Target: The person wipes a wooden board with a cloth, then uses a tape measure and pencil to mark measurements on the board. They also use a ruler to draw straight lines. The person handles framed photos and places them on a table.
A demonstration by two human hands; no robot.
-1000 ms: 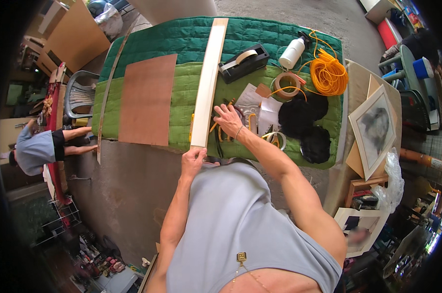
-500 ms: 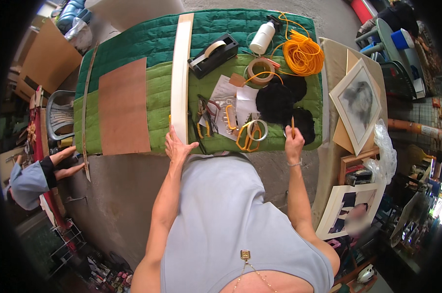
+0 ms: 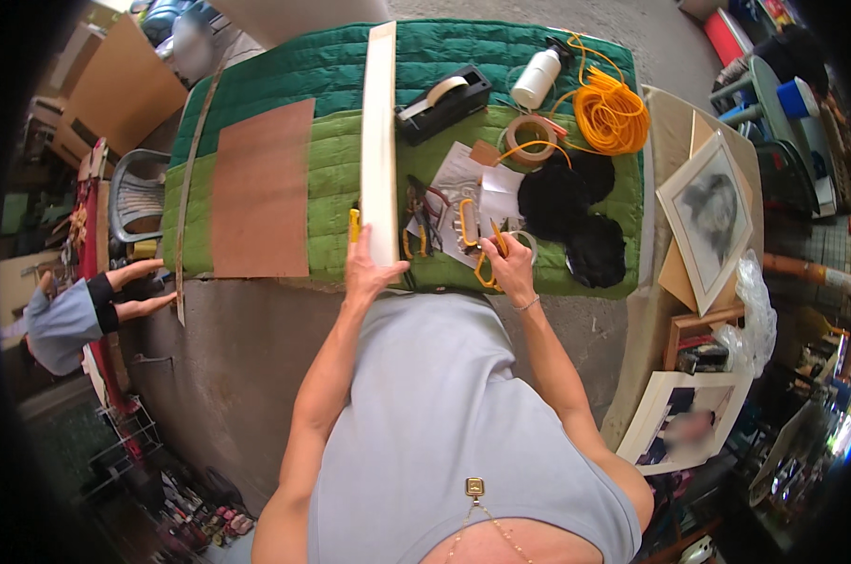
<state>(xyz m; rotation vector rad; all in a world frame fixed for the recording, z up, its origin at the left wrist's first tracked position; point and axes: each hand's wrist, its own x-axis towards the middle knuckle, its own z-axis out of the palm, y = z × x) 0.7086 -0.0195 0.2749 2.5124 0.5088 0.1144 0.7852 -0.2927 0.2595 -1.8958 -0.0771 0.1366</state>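
- Right hand (image 3: 513, 271) and pencil (image 3: 499, 240) have moved left since half a second ago: they were by the black fluffy things (image 3: 552, 202), and now they are near the yellow scissors (image 3: 481, 273).
- Left hand (image 3: 365, 278) stays at the near end of the long pale strip (image 3: 378, 141).
- That strip lies flat on the quilt-covered bench (image 3: 284, 80). It goes from the near side to the far side.
- The left grip is spread apart. Fingers touch the strip's left side, and the thumb sticks out to the right by its near end.
- The right grip is together, clamped on the pencil. The pencil is up off the strip, with some tools in between.
- Done so far, it seems: the strip is laid down, one hand is on it, and the pencil is picked up.
- Not done yet: the pencil is not touching the strip. Any marks on the wood are too small to tell.
- The big brown sheet (image 3: 261, 188) lies flat on the left, well apart from both hands. It looks whole, and nobody is touching it.
- A yellow tool (image 3: 354, 226) sits just beside the strip, near the left fingertips. No hand holds it.
- The pliers (image 3: 417, 221) and the black tape holder (image 3: 444, 101) lie loose to the right of the strip. So this looks like an early part of the work.
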